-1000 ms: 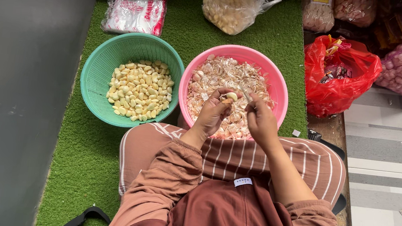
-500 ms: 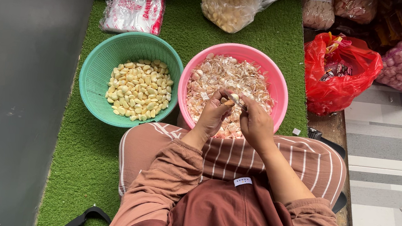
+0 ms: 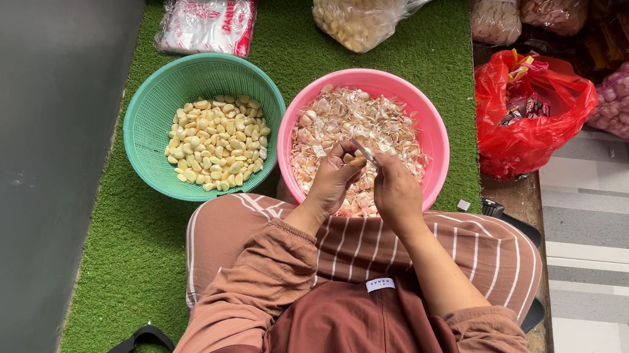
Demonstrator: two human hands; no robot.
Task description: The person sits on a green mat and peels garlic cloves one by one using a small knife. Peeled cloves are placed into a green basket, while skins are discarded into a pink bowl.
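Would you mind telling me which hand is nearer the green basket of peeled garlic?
Left. The left hand is over the pink bowl, on the side toward the green basket; the right hand is farther away.

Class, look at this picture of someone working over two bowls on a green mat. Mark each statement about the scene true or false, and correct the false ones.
1. The green basket holds peeled cloves. True.
2. The pink bowl sits left of the green basket. False: it sits to its right.
3. Both hands, the left hand and the right hand, are over the pink bowl. True.
4. The red bag lies on the green mat. False: it lies beyond the mat's right edge.
5. The pink bowl holds papery skins. True.
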